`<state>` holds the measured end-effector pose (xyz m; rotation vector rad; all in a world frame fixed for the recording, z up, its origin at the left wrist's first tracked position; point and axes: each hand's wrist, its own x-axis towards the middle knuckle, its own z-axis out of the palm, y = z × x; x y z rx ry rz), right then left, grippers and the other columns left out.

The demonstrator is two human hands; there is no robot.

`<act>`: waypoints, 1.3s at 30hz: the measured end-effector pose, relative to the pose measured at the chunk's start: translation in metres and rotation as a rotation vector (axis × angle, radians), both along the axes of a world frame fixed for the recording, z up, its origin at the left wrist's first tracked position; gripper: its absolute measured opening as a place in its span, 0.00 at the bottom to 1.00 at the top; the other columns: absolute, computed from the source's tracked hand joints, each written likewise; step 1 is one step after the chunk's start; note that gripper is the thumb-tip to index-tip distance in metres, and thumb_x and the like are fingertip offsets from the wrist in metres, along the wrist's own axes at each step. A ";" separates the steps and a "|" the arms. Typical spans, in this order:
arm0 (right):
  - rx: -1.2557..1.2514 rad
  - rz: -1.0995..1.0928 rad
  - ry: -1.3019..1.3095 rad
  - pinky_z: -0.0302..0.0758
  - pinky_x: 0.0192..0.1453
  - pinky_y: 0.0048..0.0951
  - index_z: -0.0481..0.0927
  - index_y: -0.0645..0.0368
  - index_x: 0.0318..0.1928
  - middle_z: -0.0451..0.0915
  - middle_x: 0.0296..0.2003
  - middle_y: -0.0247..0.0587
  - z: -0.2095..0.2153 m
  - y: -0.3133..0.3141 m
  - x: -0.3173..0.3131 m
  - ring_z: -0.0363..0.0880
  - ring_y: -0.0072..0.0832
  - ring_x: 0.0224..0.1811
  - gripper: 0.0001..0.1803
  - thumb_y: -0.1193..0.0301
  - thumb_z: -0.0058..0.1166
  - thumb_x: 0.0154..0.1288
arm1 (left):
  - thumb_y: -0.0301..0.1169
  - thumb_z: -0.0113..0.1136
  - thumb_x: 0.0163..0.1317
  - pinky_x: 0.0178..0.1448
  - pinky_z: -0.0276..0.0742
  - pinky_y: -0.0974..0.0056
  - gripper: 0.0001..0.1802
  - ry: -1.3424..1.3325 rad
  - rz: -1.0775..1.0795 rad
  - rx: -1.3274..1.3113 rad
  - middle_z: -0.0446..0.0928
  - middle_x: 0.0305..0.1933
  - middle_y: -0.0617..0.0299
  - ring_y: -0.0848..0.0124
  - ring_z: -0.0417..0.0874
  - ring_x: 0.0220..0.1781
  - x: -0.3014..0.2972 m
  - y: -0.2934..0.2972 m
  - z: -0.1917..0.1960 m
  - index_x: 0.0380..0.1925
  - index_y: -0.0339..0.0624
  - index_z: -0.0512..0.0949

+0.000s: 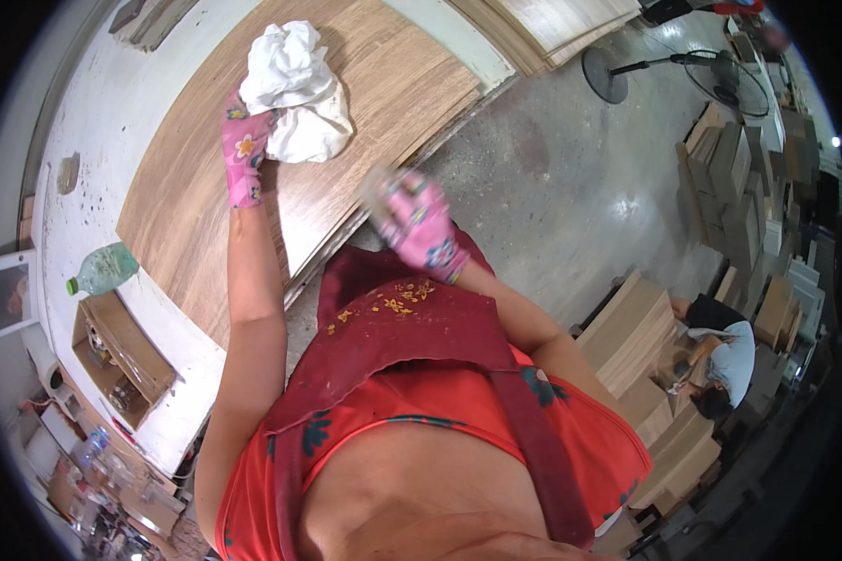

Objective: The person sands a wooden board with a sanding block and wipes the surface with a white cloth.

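Observation:
A wood-grain panel (192,178) lies on the white worktable in front of me, at the top of a stack of panels. My left hand (244,154), in a pink flowered glove, grips a bunched white cloth (295,75) on the panel; its fingertips are partly hidden by the folds. At the panel's near right edge is my right hand (421,229), gloved the same way and smeared by motion. Its fingers look curled, and a pale, blurred thing (376,187) shows at their tips, its kind unclear.
A green plastic bottle (105,269) lies beside an open cardboard box (126,360) with small items at the left. More boards (571,23) are stacked beyond. A standing fan (725,79) and stacked panels (631,332) line the right; another person (725,360) works there.

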<state>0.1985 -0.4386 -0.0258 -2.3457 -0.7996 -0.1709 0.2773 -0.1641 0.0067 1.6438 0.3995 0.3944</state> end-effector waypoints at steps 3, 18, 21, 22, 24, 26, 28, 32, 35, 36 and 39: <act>0.133 0.195 -0.197 0.76 0.39 0.33 0.74 0.52 0.51 0.73 0.42 0.40 -0.001 -0.001 -0.009 0.76 0.32 0.41 0.20 0.64 0.56 0.56 | 0.18 0.62 0.46 0.55 0.71 0.68 0.30 -0.001 -0.012 0.082 0.77 0.50 0.57 0.68 0.78 0.50 0.002 0.001 0.003 0.54 0.34 0.70; 0.160 -0.208 -0.111 0.72 0.52 0.36 0.75 0.52 0.53 0.75 0.44 0.48 0.002 -0.096 0.154 0.73 0.39 0.49 0.22 0.74 0.55 0.55 | 0.21 0.60 0.51 0.57 0.71 0.68 0.28 0.041 0.039 0.213 0.77 0.51 0.57 0.70 0.77 0.52 -0.008 -0.002 0.006 0.55 0.36 0.70; 0.236 -0.195 0.008 0.72 0.51 0.36 0.75 0.54 0.54 0.75 0.44 0.48 -0.001 -0.078 0.126 0.73 0.40 0.47 0.23 0.73 0.56 0.55 | 0.21 0.61 0.51 0.53 0.73 0.69 0.26 -0.062 -0.023 0.134 0.78 0.48 0.57 0.70 0.78 0.49 -0.006 0.004 -0.011 0.53 0.35 0.71; 0.174 -0.150 -0.022 0.72 0.52 0.35 0.74 0.55 0.55 0.74 0.45 0.48 0.004 -0.069 0.109 0.73 0.40 0.47 0.25 0.73 0.56 0.54 | 0.21 0.61 0.51 0.51 0.75 0.70 0.26 -0.072 -0.042 0.112 0.78 0.47 0.57 0.70 0.79 0.47 -0.006 0.007 -0.017 0.53 0.34 0.70; 0.099 -0.019 -0.100 0.72 0.52 0.36 0.74 0.56 0.55 0.73 0.46 0.47 0.013 -0.047 0.075 0.72 0.41 0.47 0.26 0.71 0.57 0.52 | 0.20 0.61 0.52 0.44 0.77 0.75 0.26 -0.078 -0.036 0.073 0.79 0.44 0.58 0.72 0.80 0.41 -0.003 0.054 -0.070 0.53 0.32 0.69; 0.093 0.171 -0.116 0.72 0.50 0.39 0.74 0.55 0.53 0.72 0.48 0.46 0.009 -0.021 0.035 0.72 0.42 0.48 0.26 0.68 0.59 0.51 | 0.31 0.55 0.57 0.38 0.76 0.70 0.14 0.163 -0.017 0.775 0.78 0.35 0.62 0.71 0.80 0.36 -0.020 0.061 -0.077 0.43 0.40 0.74; 0.077 0.381 -0.065 0.73 0.49 0.41 0.75 0.53 0.52 0.71 0.48 0.45 0.013 -0.004 0.009 0.71 0.42 0.48 0.25 0.67 0.60 0.50 | 0.41 0.48 0.62 0.31 0.75 0.64 0.13 0.441 -0.034 1.457 0.78 0.27 0.66 0.71 0.79 0.30 -0.026 0.049 -0.072 0.33 0.47 0.78; 0.192 0.319 0.486 0.74 0.47 0.37 0.77 0.50 0.48 0.72 0.49 0.40 0.001 -0.011 0.015 0.71 0.37 0.50 0.22 0.66 0.61 0.50 | 0.23 0.65 0.49 0.48 0.76 0.66 0.26 -0.225 0.066 -0.079 0.78 0.42 0.58 0.70 0.79 0.44 -0.030 0.009 -0.017 0.51 0.40 0.72; -0.064 0.452 0.177 0.70 0.52 0.38 0.73 0.50 0.53 0.70 0.52 0.36 0.014 -0.024 0.048 0.70 0.32 0.49 0.25 0.64 0.59 0.52 | 0.22 0.70 0.45 0.55 0.73 0.67 0.33 -0.115 0.280 0.702 0.77 0.48 0.56 0.71 0.76 0.52 -0.117 0.095 -0.019 0.54 0.35 0.69; -0.166 0.506 -0.053 0.69 0.52 0.38 0.72 0.50 0.55 0.69 0.53 0.35 0.022 -0.020 0.052 0.70 0.31 0.49 0.26 0.63 0.58 0.54 | 0.23 0.70 0.45 0.56 0.72 0.67 0.34 -0.092 0.350 0.740 0.77 0.49 0.56 0.71 0.76 0.52 -0.145 0.116 -0.021 0.55 0.34 0.69; -0.188 0.685 -0.362 0.70 0.47 0.39 0.73 0.52 0.53 0.70 0.49 0.38 0.051 0.018 0.036 0.71 0.32 0.46 0.23 0.63 0.56 0.56 | 0.24 0.70 0.44 0.57 0.71 0.67 0.35 -0.100 0.303 0.390 0.76 0.50 0.56 0.71 0.76 0.51 -0.192 0.117 0.011 0.55 0.33 0.69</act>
